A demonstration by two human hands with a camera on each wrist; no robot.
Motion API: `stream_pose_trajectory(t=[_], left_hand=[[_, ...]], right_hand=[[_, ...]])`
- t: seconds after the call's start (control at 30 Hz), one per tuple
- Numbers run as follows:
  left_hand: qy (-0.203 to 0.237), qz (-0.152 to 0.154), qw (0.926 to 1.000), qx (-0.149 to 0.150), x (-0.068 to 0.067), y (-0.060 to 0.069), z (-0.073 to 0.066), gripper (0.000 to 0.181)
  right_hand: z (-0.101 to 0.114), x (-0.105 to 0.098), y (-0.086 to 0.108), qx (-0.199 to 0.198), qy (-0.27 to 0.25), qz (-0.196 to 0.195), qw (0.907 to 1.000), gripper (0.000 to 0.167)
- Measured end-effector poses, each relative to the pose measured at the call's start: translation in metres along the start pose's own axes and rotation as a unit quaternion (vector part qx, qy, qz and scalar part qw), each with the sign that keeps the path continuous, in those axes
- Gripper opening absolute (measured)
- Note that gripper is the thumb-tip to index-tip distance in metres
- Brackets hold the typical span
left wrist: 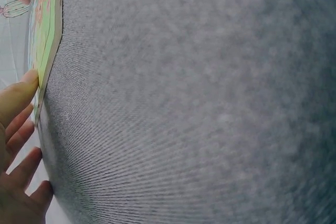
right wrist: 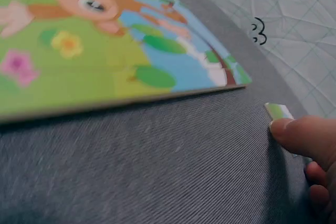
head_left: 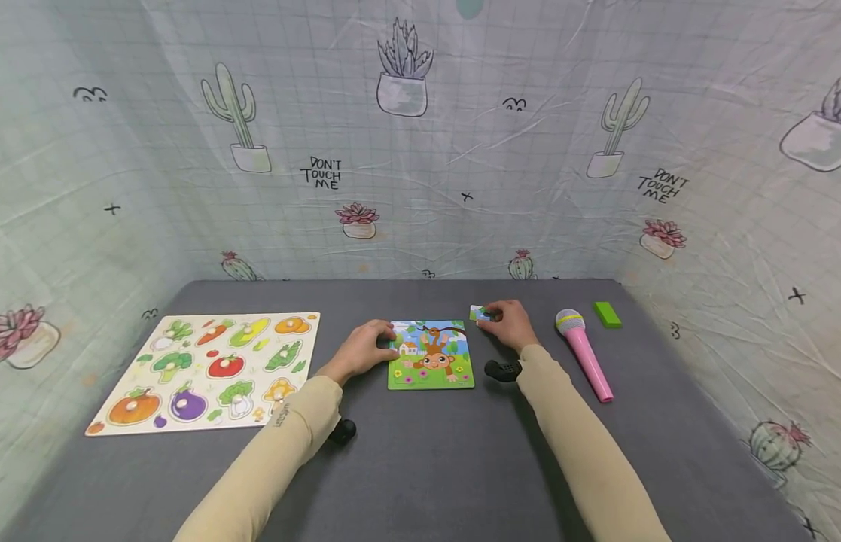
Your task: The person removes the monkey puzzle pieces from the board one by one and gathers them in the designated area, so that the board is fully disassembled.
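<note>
A square jigsaw puzzle with a hanging monkey on it lies on the grey table. My left hand rests at the puzzle's left edge; in the left wrist view its thumb touches the border and the other fingers are spread. Beyond the puzzle's upper right corner, my right hand pinches a small puzzle piece, coloured green, blue and white. The right wrist view shows the thumb against that piece, apart from the puzzle, with part of the piece hidden by the hand.
To the left lies a large cream board with vegetable pictures. Right of my right hand are a pink toy microphone and a green block. A patterned cloth rises behind the table and along both sides.
</note>
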State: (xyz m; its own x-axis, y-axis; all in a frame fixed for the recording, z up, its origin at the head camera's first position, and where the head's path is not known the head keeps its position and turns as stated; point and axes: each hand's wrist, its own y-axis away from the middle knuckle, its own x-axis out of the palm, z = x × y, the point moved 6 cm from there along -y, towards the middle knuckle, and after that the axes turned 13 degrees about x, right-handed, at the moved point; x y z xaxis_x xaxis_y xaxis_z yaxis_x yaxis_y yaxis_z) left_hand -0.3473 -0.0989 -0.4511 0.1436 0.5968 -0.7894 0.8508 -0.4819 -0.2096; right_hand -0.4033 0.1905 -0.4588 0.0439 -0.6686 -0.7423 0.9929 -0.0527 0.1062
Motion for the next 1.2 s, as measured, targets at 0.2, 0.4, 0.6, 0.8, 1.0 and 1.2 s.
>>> stream_pose_trajectory(t=[0.2, 0.4, 0.6, 0.8, 1.0, 1.2], left_hand=[[-0.001, 0.002, 1.0000, -0.002, 0.000, 0.000, 0.001, 0.030], [0.002, 0.004, 1.0000, -0.007, 0.000, 0.000, 0.000, 0.031], [0.000, 0.005, 0.9999, -0.010, 0.000, -0.001, 0.002, 0.031], [0.005, 0.008, 0.9998, -0.016, 0.004, -0.001, 0.004, 0.031], [0.009, 0.007, 0.9998, -0.015, 0.004, -0.001, 0.004, 0.031], [0.001, 0.006, 0.9999, -0.013, 0.001, 0.000, 0.002, 0.030]], right_hand=[[0.005, 0.004, 0.004, -0.011, 0.015, -0.008, 0.9998, 0.035], [0.012, 0.010, 0.003, -0.015, 0.015, -0.023, 0.9995, 0.029], [0.013, 0.012, 0.000, -0.014, 0.017, -0.017, 0.9996, 0.028], [0.017, 0.012, -0.001, -0.027, 0.037, -0.003, 0.9989, 0.028], [0.020, 0.010, 0.000, -0.035, 0.054, 0.003, 0.9979, 0.029], [0.038, 0.008, 0.003, -0.046, 0.050, -0.004, 0.9977, 0.031]])
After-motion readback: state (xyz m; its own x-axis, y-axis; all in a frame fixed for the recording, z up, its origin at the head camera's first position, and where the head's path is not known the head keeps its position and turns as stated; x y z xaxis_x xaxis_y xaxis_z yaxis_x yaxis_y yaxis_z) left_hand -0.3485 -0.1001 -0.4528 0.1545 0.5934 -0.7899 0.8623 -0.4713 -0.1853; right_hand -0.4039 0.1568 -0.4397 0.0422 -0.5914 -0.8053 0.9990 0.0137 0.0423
